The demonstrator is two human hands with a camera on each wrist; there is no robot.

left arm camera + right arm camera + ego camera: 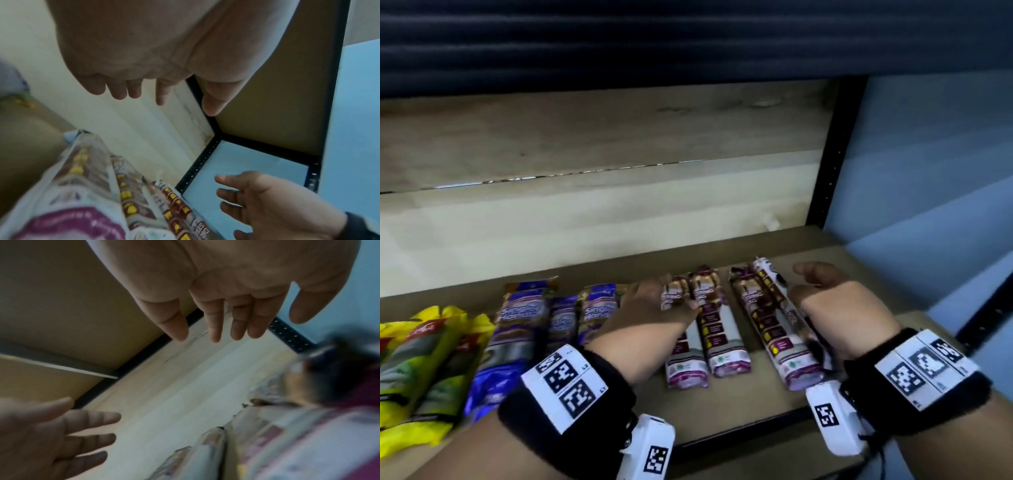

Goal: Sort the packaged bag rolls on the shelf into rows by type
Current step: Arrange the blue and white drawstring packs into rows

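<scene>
The purple rolls (726, 329) lie on the shelf (750, 411) in two pairs, a gap between; left hand (654, 305) and right hand (832, 308) flank them, fingers straight, gripping nothing (tidying step, seemingly); next, press the pairs together.

Your left hand (144, 53) fills the upper part of the view, palm toward the camera, its fingers (119, 91) straight, close together and holding nothing, while your right hand (273, 209) enters at lower right with fingers spread and nothing in it. Below your left hand, at lower left, lie the maroon-and-white packaged bag rolls (86, 191) side by side, their lengths running away from the camera, the nearest one blurred. Beyond them stand the pale back panel (127, 129), the perforated black shelf frame (203, 160) and a light blue wall (246, 162).
</scene>
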